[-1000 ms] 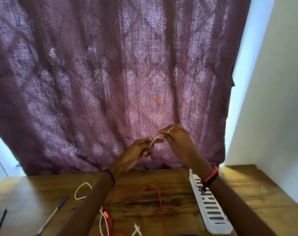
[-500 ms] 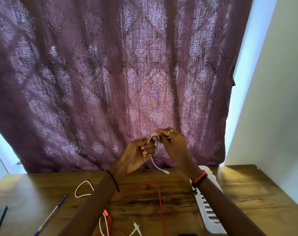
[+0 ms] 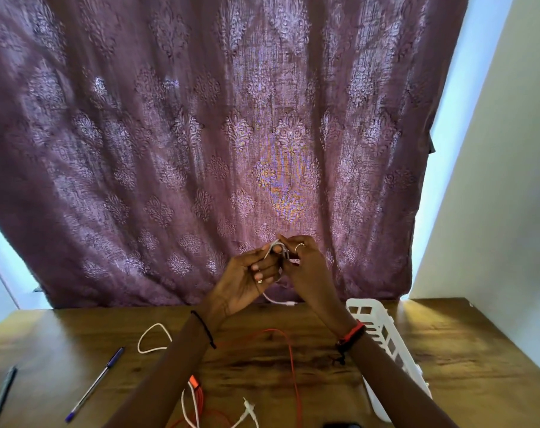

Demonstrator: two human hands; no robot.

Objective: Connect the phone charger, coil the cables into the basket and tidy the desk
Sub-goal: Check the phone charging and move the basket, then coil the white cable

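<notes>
Above the far edge of the bench (image 3: 77,332), both hands now hold a small bundle of white cable (image 3: 278,247); a second ago it was one straight strand. The left hand (image 3: 244,282) curls closed around the loops, and the right hand (image 3: 305,267) pinches the top with its fingers (image 3: 285,242), a short tail hanging below. Coiling looks nearly done. The white basket (image 3: 383,332) waits just right. A red cable (image 3: 293,359), another white cable (image 3: 153,338) and two pens (image 3: 95,384) lie loose, before a purple curtain (image 3: 200,134).
</notes>
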